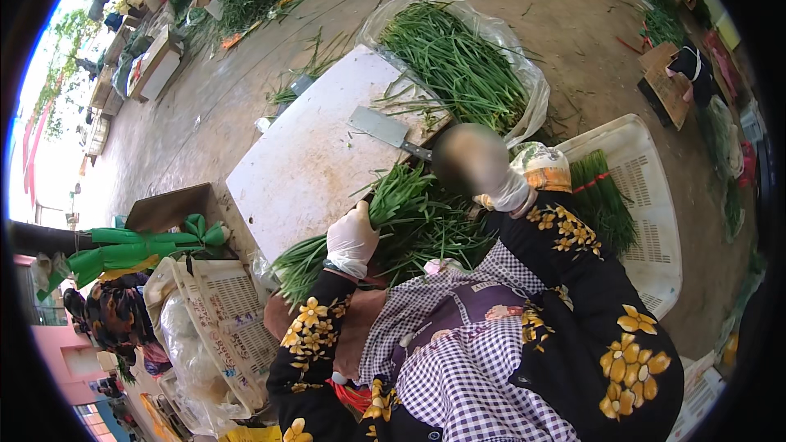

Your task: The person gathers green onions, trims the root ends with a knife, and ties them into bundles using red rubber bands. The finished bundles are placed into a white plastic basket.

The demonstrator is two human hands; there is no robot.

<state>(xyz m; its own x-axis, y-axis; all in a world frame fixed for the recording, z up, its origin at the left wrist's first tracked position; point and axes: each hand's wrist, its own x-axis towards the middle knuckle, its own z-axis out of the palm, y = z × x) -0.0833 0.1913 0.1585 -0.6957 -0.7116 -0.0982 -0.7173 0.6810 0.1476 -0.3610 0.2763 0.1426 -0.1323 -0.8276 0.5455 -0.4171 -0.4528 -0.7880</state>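
Observation:
A white glove covers my left hand (352, 238), closed around a bunch of green chives (399, 196) over the near edge of a white board (301, 153). More loose chives (454, 236) lie on my lap below it. My right hand (513, 189), gloved too, is by the board's right corner; a blurred patch hides its fingers, so its hold cannot be told. A cleaver (379, 126) lies on the board, its dark handle reaching to the blurred patch. Beyond the board, a clear plastic bag (537, 89) holds a large heap of chives (454, 61).
At right, a white plastic crate (657, 221) holds chives tied with a red band (592, 183). Another crate (230, 319) with plastic bags stands at left, near a green plastic wrapping (141, 245). Cardboard boxes (666, 89) and more green piles (252, 3) stand farther off.

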